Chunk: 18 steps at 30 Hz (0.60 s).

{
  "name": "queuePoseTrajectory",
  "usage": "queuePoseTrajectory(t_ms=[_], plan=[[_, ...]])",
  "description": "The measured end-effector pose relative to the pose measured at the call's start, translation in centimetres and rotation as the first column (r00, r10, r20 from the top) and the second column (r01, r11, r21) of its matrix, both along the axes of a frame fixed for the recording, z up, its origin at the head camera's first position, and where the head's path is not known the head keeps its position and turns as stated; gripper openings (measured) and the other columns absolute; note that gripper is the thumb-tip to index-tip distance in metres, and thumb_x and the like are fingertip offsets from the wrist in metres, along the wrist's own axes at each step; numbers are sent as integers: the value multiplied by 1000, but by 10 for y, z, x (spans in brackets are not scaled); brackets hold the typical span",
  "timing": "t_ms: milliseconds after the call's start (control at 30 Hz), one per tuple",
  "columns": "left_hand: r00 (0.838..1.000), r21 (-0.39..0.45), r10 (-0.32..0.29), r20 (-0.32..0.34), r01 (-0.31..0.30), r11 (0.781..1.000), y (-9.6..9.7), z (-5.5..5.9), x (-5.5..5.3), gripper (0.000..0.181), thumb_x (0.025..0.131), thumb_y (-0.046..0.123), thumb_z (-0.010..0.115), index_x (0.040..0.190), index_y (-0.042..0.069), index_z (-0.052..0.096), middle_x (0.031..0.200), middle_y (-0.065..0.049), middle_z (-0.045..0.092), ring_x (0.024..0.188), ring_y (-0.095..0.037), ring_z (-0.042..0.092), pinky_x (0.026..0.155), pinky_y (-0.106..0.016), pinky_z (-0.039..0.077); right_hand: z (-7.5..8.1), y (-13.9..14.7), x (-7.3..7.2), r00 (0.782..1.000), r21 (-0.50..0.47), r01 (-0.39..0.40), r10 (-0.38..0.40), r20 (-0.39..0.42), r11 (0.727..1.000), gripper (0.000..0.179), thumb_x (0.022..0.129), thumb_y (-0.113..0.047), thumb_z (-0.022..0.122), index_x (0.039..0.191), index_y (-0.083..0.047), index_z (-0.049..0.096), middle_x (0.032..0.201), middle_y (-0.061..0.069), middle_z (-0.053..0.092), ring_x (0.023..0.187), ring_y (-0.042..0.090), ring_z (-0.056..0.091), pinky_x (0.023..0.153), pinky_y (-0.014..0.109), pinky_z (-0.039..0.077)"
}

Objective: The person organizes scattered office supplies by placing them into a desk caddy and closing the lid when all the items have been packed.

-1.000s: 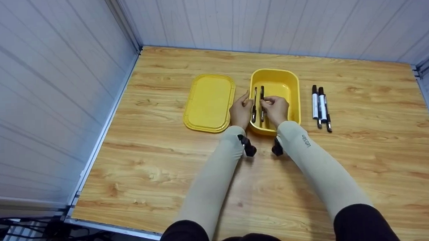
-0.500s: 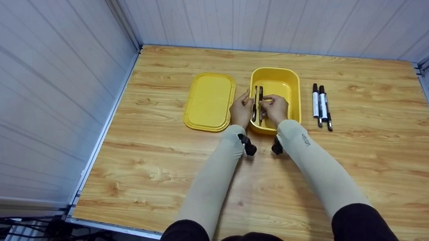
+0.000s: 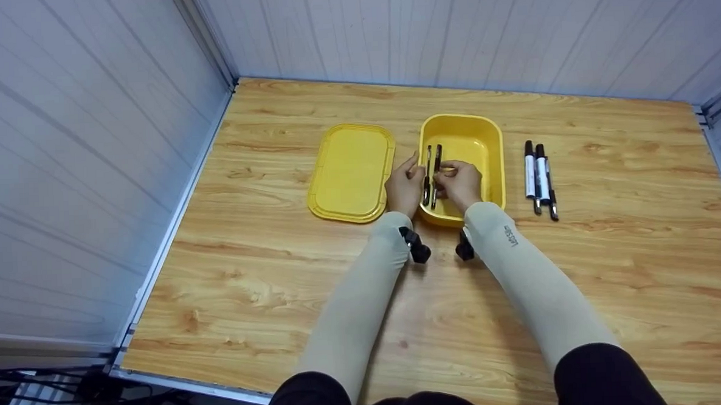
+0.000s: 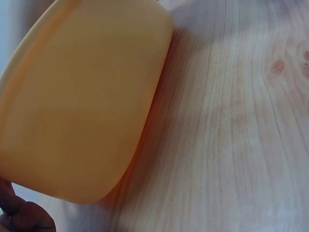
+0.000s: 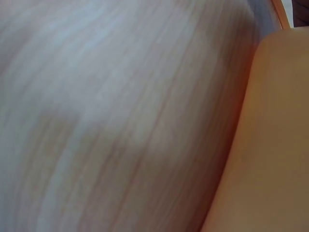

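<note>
A yellow plastic box (image 3: 493, 154) stands open on the table, with two dark pens inside along its left side. My left hand (image 3: 404, 189) holds the box's left wall, thumb at the rim and fingers outside. Close to that wall lies one pen (image 3: 427, 174). Inside the box, my right hand (image 3: 462, 183) pinches the second pen (image 3: 437, 156), which lies nearly parallel to the first, slightly tilted. The left wrist view shows the box wall (image 4: 87, 96) with fingers (image 4: 29, 216) at its lower corner. In the right wrist view, the box's outer wall (image 5: 270, 135) fills the right side.
The yellow lid (image 3: 352, 172) lies flat left of the box. To the right, two white markers with black caps (image 3: 529, 169) lie beside slim pens (image 3: 553, 200). Pale panels (image 3: 353, 32) border the wooden table (image 3: 249, 292) at the back and sides.
My right hand has shifted slightly left inside the box, bringing its pen nearer to the other pen and tilting it a little. The left hand has stayed at the box wall.
</note>
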<state>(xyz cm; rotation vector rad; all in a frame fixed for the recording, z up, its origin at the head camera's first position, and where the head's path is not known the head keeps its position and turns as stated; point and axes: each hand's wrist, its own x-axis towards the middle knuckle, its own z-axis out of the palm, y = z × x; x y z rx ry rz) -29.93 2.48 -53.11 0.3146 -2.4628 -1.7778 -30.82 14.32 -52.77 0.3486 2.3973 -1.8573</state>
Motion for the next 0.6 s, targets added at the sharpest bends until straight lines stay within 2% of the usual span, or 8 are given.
queuePoseTrajectory(t_ms=[200, 333, 600], plan=[[1000, -26, 0, -2, 0, 1000, 0, 0, 0, 39, 87, 23, 57, 125, 24, 55, 64, 5, 49, 67, -10, 49, 60, -21, 36, 0, -2, 0, 999, 71, -23, 26, -37, 997, 36, 80, 1, 63, 116, 2, 59, 94, 19, 63, 73, 23, 64, 55, 31, 52], [1000, -45, -1, 0, 1, 999, 0, 0, 0, 39, 86, 24, 57, 125, 26, 54, 64, 6, 50, 66, -10, 49, 59, -21, 37, -1, -2, 0, 999, 108, -22, 27, -47, 994, 36, 79, 1, 63, 115, 2, 60, 93, 18, 64, 71, 20, 63, 53, 28, 51], [1000, -16, -15, -5, 15, 1000, 0, 0, 1, 40, 87, 24, 57, 127, 23, 53, 59, 5, 45, 56, -10, 44, 55, -21, 36, -4, -4, -2, 995, 155, -32, 46, -86, 987, 32, 79, 1, 64, 110, 2, 63, 89, 18, 64, 67, 14, 61, 51, 24, 51]])
